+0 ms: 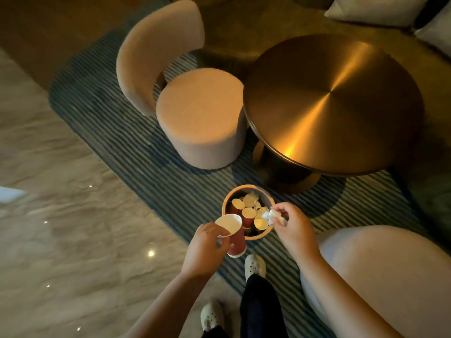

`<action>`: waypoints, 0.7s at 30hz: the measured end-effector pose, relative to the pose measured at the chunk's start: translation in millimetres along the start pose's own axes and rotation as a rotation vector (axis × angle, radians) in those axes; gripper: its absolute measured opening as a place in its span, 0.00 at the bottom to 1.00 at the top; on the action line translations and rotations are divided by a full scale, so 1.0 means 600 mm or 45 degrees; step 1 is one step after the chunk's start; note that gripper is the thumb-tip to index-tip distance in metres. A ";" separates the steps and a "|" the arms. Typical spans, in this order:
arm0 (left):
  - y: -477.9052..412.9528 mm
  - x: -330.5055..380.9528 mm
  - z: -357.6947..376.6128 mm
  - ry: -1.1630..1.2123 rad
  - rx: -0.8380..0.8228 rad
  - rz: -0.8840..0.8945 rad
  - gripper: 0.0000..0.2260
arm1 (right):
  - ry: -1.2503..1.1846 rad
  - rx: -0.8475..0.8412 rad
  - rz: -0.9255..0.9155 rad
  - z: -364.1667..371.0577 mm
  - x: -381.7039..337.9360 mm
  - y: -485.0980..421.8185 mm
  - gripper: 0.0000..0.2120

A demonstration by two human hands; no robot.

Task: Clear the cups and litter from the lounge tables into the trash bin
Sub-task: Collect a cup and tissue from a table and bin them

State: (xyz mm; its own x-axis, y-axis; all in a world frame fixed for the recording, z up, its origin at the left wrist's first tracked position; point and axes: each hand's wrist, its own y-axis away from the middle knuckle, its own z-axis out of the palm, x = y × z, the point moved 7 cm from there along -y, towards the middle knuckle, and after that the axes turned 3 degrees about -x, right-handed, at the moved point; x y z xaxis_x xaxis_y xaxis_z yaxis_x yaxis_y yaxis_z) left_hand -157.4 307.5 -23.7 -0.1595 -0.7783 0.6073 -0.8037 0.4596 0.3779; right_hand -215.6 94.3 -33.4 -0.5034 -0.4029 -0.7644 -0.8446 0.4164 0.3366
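Note:
A small round trash bin (225, 203) stands on the striped rug below me, with several red paper cups and crumpled paper inside. My left hand (205, 247) pinches the rim of a red paper cup (235, 242) with a white inside, held just left of the bin's near edge. Over the bin's right rim, my right hand (291, 228) pinches a crumpled white tissue (273, 215).
A round brass-coloured table (332, 103) stands beyond the bin, its top bare. A beige round-seat chair (200, 113) sits left of it. Another upholstered seat (380, 276) is at my right. White cushions (380, 8) lie far right. My feet (255, 264) stand at the rug's edge.

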 end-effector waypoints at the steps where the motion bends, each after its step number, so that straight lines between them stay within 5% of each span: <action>1: -0.018 -0.007 0.016 -0.005 -0.014 -0.029 0.09 | -0.007 0.000 0.022 0.004 0.018 -0.017 0.08; 10: -0.150 -0.078 0.142 -0.018 -0.081 -0.104 0.09 | 0.004 -0.049 0.140 0.090 0.151 -0.141 0.14; 21: -0.306 -0.208 0.299 -0.090 -0.157 -0.011 0.07 | 0.003 -0.008 0.314 0.222 0.333 -0.248 0.07</action>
State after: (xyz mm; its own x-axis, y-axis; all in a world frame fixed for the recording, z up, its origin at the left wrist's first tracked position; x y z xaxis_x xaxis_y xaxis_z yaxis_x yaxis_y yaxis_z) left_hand -92.8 243.6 -294.3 -0.1963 -0.8089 0.5542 -0.7296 0.4981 0.4686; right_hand -166.2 60.4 -309.1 -0.6946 -0.2916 -0.6576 -0.6974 0.4971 0.5162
